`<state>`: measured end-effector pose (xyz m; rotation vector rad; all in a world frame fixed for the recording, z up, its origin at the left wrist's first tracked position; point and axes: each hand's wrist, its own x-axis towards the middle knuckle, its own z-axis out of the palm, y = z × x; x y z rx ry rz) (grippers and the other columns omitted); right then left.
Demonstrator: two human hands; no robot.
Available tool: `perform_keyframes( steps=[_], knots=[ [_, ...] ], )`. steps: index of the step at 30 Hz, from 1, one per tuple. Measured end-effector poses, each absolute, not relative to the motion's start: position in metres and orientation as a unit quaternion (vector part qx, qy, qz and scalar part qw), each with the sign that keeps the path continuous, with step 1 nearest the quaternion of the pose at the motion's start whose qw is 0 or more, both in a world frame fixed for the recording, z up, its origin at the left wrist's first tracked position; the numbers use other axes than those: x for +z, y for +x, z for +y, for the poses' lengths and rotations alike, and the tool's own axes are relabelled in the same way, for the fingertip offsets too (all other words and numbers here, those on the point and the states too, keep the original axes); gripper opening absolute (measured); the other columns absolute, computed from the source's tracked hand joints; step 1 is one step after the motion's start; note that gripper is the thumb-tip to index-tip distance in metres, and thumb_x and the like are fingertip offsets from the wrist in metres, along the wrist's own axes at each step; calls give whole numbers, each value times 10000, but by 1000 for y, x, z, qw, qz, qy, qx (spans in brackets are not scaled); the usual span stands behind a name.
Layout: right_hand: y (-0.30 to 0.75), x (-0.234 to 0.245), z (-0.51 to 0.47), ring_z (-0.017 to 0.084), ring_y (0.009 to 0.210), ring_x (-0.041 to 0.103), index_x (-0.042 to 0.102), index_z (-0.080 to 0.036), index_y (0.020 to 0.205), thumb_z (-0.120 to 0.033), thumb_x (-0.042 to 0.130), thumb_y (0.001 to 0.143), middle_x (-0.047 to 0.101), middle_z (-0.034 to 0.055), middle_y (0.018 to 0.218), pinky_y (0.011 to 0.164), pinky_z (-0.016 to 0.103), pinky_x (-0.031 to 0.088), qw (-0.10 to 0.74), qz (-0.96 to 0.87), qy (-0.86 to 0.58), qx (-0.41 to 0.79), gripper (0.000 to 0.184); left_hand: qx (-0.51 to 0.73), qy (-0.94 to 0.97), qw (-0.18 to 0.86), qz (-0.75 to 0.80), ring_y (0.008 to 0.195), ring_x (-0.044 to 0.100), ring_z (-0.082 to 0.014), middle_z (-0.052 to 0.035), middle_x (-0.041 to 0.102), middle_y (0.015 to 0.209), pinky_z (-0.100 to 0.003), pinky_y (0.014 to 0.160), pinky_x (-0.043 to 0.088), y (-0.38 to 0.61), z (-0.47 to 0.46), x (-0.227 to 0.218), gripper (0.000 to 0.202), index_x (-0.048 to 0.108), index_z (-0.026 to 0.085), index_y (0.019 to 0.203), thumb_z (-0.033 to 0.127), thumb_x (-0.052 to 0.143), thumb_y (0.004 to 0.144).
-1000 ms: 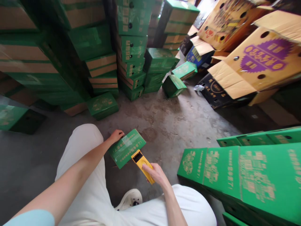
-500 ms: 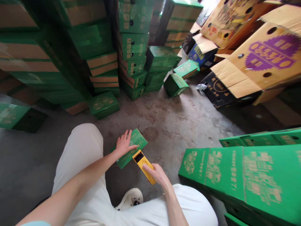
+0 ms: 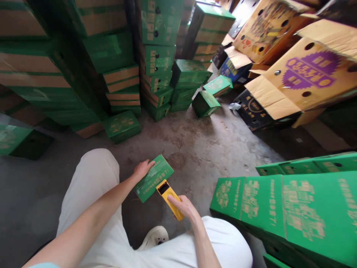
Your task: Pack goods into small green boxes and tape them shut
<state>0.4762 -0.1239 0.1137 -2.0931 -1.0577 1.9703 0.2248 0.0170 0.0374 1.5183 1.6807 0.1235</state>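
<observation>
- Head view: the green printed carton [image 3: 157, 178] sits at the centre of the frame.
- Left hand [image 3: 141, 170] lies on its left part; whether it grips, I cannot tell.
- Right hand [image 3: 184, 208], lower centre, is closed around a yellow handheld device [image 3: 170, 201], its dark-windowed end at the carton's lower-right edge.
- Purple-printed cardboard box [image 3: 309, 70]: upper right.

Around you spreads a grey floor [image 3: 217, 145] blotched with brown. Stacked green cartons [image 3: 158, 59] rise from your ten to twelve o'clock, printed tan boxes [image 3: 309, 70] lean at two, and bright light [image 3: 247, 11] glares at one.
</observation>
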Motion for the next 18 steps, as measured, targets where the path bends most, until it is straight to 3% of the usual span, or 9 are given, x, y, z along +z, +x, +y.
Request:
perform_keyframes(
  steps=[4,7,10,13,16,18],
  knots=[
    [476,107,-117,222,534,686,603,-179,767,-651,634,855,672,62,596,481,278,523,27,-349,-691,633,481,89,718,268,636,1594,181,-323,-151,194,1723,-516,1268,161,240,-22,41,697,299,158,1645,458,443,1033],
    [476,103,-111,208,522,679,596,-191,764,-638,640,850,661,48,588,472,257,505,27,-349,-683,641,457,71,755,237,608,1609,97,-336,-111,120,1740,-570,1281,85,252,-43,40,871,192,228,1679,587,540,966],
    [476,103,-102,210,526,677,586,-205,759,-659,643,842,653,46,580,476,258,504,16,-347,-673,653,465,56,742,238,624,1599,129,-361,-95,107,1745,-590,1269,130,252,-33,41,865,182,272,1681,631,512,965],
    [476,104,-93,216,543,684,569,-214,743,-676,629,850,672,63,604,484,265,516,-7,-350,-665,659,478,38,700,274,659,1506,358,-413,-157,206,1722,-591,1175,322,238,0,44,792,187,253,1679,619,406,1012],
    [477,108,-86,209,549,686,549,-219,720,-679,617,865,682,68,613,476,256,510,-18,-360,-668,652,488,5,657,363,661,1289,613,-393,-216,558,1506,-504,1021,466,222,25,47,765,224,252,1666,650,340,1024],
    [478,111,-84,205,531,675,538,-221,704,-680,618,866,675,68,600,460,257,500,-17,-363,-672,645,493,-5,646,389,656,1180,687,-364,-197,706,1297,-449,959,491,218,31,47,692,374,260,1602,648,289,1036]
  ],
)
